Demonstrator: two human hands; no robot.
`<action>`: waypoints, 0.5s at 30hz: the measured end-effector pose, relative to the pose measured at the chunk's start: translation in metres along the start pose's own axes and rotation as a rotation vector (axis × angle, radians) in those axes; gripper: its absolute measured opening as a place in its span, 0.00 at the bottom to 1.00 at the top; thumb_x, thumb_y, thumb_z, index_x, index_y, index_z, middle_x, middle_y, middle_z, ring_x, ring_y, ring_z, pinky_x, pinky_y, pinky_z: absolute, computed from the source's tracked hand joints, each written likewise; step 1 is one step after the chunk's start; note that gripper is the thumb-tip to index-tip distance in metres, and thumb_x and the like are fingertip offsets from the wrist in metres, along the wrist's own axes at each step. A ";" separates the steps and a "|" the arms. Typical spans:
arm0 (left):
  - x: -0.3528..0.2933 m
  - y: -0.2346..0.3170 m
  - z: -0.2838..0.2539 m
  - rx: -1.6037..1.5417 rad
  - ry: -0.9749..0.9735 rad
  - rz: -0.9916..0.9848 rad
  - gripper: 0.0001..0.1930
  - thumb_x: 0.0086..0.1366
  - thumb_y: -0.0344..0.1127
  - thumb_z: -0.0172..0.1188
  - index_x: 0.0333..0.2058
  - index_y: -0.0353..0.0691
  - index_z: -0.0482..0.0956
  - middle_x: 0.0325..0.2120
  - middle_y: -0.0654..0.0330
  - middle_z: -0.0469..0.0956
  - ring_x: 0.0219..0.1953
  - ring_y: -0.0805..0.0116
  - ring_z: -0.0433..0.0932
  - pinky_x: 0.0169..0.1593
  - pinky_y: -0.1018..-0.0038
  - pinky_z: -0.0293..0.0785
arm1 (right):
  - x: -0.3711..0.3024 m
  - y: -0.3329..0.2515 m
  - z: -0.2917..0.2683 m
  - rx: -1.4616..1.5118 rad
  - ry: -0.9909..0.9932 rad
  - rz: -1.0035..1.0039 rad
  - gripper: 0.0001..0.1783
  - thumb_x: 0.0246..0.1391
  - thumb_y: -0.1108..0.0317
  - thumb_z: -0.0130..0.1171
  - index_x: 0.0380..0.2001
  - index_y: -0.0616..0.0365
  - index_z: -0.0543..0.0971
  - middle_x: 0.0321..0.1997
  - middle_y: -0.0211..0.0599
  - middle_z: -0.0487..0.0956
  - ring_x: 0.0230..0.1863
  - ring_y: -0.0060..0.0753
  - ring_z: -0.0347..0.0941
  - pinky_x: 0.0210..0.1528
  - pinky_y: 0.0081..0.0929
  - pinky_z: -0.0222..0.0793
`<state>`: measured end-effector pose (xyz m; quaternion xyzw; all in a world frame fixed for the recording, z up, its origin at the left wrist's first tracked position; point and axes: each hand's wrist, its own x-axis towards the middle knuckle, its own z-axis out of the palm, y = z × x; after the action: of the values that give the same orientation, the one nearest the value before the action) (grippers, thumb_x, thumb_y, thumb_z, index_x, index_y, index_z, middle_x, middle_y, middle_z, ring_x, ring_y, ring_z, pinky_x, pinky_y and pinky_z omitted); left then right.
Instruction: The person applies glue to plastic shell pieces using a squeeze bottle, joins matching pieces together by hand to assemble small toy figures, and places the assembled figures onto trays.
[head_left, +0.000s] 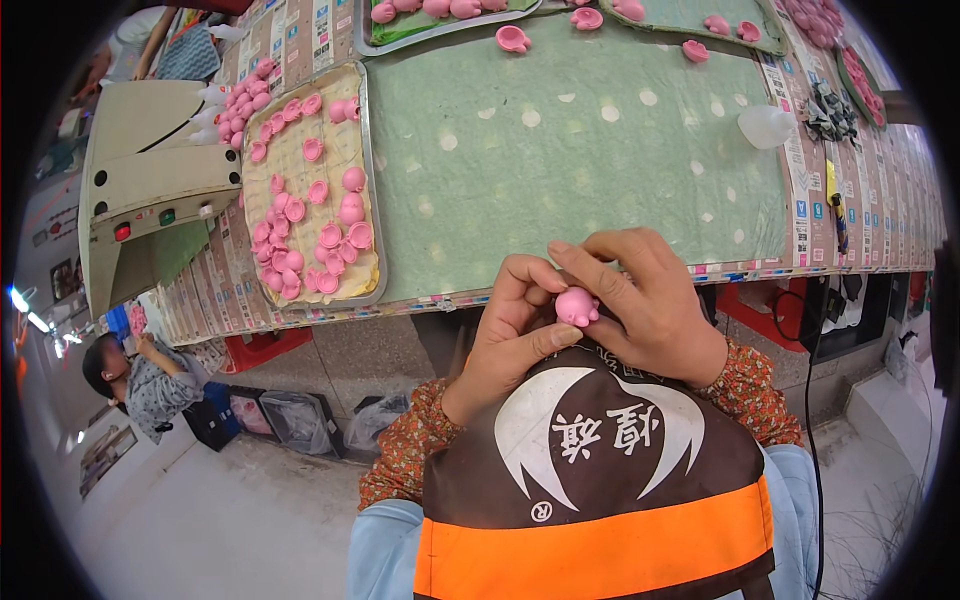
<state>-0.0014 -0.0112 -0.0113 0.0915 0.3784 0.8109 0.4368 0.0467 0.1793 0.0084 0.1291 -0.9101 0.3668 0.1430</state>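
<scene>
Pink pig-shaped piece: small, rounded, held just past the near edge of the surface, above the person's brown-and-orange apron.
Left hand: grip clenched on the piece, thumb under it, fingers curled over its left side.
Right hand: grip also grasping the piece, fingertips on its top and right side; exact contact is partly hidden.
Metal tray: on the surface's left, lined yellow, carrying many loose pink pieces.
Green dotted mat: covers the surface's middle.
Beige machine: left of the tray, with red and green buttons.
</scene>
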 end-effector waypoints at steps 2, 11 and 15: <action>0.001 0.003 -0.001 0.025 -0.017 -0.006 0.20 0.64 0.21 0.59 0.50 0.43 0.61 0.53 0.53 0.72 0.54 0.70 0.72 0.60 0.72 0.67 | 0.001 0.002 -0.005 0.073 -0.018 0.081 0.40 0.36 0.70 0.72 0.58 0.53 0.75 0.46 0.40 0.74 0.41 0.42 0.72 0.41 0.36 0.70; 0.010 0.025 -0.004 0.157 0.127 -0.055 0.23 0.64 0.27 0.63 0.56 0.37 0.66 0.53 0.50 0.74 0.48 0.68 0.77 0.58 0.69 0.73 | -0.001 0.013 -0.020 0.051 -0.008 0.153 0.34 0.41 0.68 0.72 0.56 0.57 0.75 0.45 0.44 0.74 0.41 0.44 0.71 0.42 0.35 0.69; 0.024 0.043 -0.012 0.361 0.181 -0.028 0.19 0.69 0.37 0.59 0.54 0.35 0.69 0.47 0.54 0.77 0.46 0.70 0.77 0.53 0.71 0.75 | -0.007 0.025 -0.023 0.021 0.053 0.147 0.29 0.43 0.71 0.70 0.52 0.60 0.77 0.42 0.45 0.74 0.41 0.46 0.71 0.41 0.35 0.69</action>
<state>-0.0491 -0.0128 0.0055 0.0900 0.5564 0.7288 0.3888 0.0484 0.2133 0.0060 0.0538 -0.9091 0.3891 0.1384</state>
